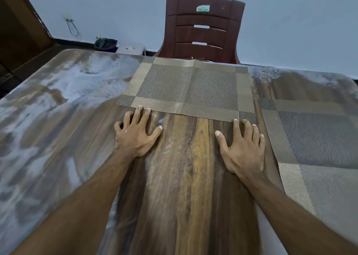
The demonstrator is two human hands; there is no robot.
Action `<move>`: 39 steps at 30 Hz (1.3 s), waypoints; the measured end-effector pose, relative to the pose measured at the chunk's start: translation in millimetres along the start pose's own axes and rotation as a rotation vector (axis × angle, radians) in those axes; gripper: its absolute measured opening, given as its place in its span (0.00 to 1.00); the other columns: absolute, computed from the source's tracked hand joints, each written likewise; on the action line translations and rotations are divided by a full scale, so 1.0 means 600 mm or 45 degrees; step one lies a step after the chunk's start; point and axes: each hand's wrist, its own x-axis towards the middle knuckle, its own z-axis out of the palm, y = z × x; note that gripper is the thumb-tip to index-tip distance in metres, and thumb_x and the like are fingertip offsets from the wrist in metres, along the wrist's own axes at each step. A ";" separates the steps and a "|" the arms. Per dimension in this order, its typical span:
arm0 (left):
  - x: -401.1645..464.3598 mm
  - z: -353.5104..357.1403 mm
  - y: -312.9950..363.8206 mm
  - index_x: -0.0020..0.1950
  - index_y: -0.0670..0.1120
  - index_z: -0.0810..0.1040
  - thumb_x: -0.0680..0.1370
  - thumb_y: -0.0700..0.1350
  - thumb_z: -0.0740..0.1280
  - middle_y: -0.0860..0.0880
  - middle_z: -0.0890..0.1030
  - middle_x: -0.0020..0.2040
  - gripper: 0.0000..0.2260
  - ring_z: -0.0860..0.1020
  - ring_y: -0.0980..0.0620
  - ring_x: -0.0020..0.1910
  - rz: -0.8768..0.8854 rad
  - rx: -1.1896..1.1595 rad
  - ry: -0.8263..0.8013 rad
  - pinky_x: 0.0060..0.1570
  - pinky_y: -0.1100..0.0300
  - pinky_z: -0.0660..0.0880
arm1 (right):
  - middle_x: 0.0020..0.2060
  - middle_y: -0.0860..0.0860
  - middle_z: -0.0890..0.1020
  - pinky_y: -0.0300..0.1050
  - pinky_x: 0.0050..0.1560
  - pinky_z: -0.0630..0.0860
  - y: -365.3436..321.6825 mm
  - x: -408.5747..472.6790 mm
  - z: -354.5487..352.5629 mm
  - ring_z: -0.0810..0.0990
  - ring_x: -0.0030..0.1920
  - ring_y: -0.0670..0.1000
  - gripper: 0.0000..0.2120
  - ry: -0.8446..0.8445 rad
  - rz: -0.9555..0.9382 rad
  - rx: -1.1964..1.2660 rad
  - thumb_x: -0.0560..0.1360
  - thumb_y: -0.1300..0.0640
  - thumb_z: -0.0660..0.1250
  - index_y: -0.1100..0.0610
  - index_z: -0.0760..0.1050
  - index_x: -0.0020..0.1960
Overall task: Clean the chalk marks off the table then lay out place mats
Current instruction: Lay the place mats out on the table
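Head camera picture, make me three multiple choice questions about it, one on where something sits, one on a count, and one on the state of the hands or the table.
1. Where is the dark red plastic chair?
A. Behind the table's far edge, past the woven tan place mat
B. On the tabletop
C. At the table's left end

2. How many woven place mats lie on the wooden table?
A. One
B. Two
C. Four

3. What are the left hand and right hand doing?
A. Gripping a cloth
B. Lifting the mat off the table
C. Lying spread on the wood, fingertips at the mat's near edge

Answers: 1 A, its back rises beyond the far mat. 2 B, one ahead and a second mat at the right. 3 C, fingers are spread and hold nothing; white chalk smears remain on the left.
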 end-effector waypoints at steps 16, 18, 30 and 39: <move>0.003 0.005 -0.002 0.77 0.58 0.57 0.74 0.74 0.43 0.54 0.55 0.80 0.36 0.56 0.47 0.75 0.013 0.050 0.014 0.66 0.42 0.56 | 0.78 0.58 0.58 0.62 0.77 0.49 0.001 0.004 0.002 0.51 0.79 0.58 0.40 -0.042 -0.012 -0.068 0.76 0.27 0.44 0.51 0.54 0.80; 0.001 0.006 -0.002 0.77 0.57 0.57 0.74 0.74 0.44 0.53 0.55 0.80 0.36 0.56 0.47 0.75 0.009 0.041 0.029 0.67 0.42 0.56 | 0.78 0.58 0.59 0.62 0.77 0.48 0.000 0.002 0.000 0.52 0.79 0.58 0.40 -0.025 -0.009 -0.028 0.77 0.28 0.45 0.51 0.55 0.80; 0.003 0.009 -0.005 0.77 0.57 0.59 0.74 0.74 0.45 0.53 0.57 0.80 0.36 0.57 0.47 0.76 0.001 0.006 0.059 0.67 0.42 0.56 | 0.79 0.56 0.57 0.61 0.77 0.47 -0.002 0.002 -0.005 0.50 0.79 0.56 0.39 -0.043 -0.022 -0.015 0.77 0.29 0.44 0.51 0.56 0.80; -0.042 -0.023 0.017 0.73 0.50 0.68 0.80 0.63 0.55 0.45 0.63 0.77 0.27 0.62 0.44 0.73 -0.034 0.030 0.100 0.66 0.43 0.61 | 0.74 0.60 0.64 0.59 0.76 0.54 -0.001 -0.009 -0.016 0.60 0.76 0.60 0.34 0.044 -0.059 0.141 0.79 0.34 0.53 0.56 0.62 0.77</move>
